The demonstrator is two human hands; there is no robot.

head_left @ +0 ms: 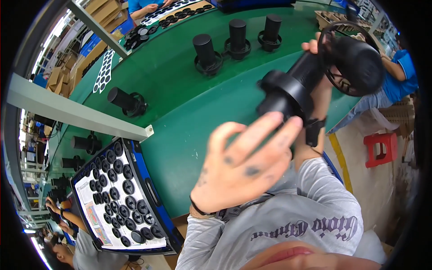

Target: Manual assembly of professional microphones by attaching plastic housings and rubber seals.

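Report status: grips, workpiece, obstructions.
Right grip holds black, plastic-looking cylindrical assembly; left grip at its near end. Pale-grey, straight metal beam leftward, apart from both.

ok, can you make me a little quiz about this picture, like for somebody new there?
1. What colour is the stool on the person's right?
2. True or false: the right hand is empty.
3. Where is the tray of round black parts?
a) to the person's left
b) to the person's right

Key:
1. Red.
2. False; it grips a black cylindrical part.
3. a
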